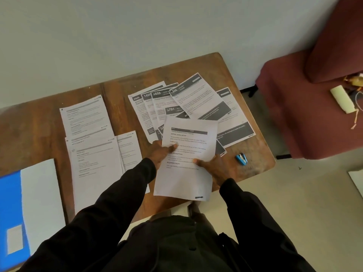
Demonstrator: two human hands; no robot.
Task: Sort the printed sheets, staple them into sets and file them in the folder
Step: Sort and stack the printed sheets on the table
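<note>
Printed sheet (184, 179) held over the surface (121, 91), near edge; I judge it light, limp, easily creased. My left hand (162, 152) and right hand (214, 167) pinch its side margins, fingers (171, 147) clamped on paper. Best hold there. Stapler (241, 159) near right; folder (11, 203) far left.

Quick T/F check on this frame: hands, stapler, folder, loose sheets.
1. The left hand and right hand both hold the printed sheet. True.
2. The stapler is in the right hand. False: it lies on the table, to the right of that sheet.
3. The blue folder is at the far left. True.
4. The dark-header sheets form a squared stack. False: they lie fanned and overlapping.
</note>
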